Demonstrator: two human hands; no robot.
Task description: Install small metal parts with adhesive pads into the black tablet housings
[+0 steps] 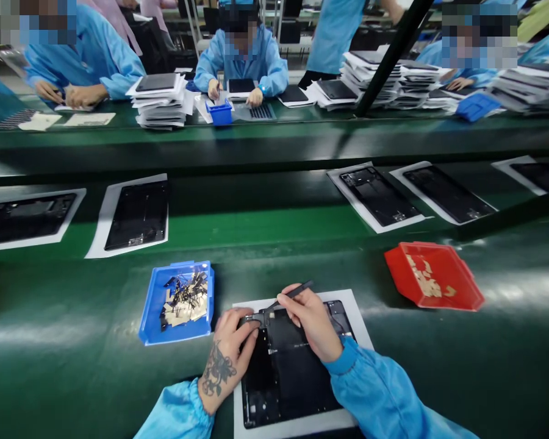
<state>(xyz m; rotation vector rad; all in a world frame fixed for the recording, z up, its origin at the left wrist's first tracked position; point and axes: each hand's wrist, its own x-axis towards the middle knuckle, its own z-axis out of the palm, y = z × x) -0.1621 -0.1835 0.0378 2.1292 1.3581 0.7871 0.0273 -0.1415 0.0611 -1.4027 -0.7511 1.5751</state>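
Observation:
A black tablet housing (302, 372) lies on a white sheet (361, 323) in front of me, its inner side facing up. My right hand (312, 317) pinches a dark, thin tool (297, 290), whose tip points at the upper left part of the housing. Beside that tip, my left hand (231, 347) rests at the housing's upper left corner, fingers closed around a small dark piece (255, 318) that I cannot make out clearly. A blue bin (149, 317) of small black and cream pieces stands left of my left hand.
A red bin (471, 283) with cream pieces stands at the right. Across the green bench (238, 225), several housings lie on white sheets, among them one housing (137, 213) at the left. People in blue work at the far bench, beside a paper stack (160, 110).

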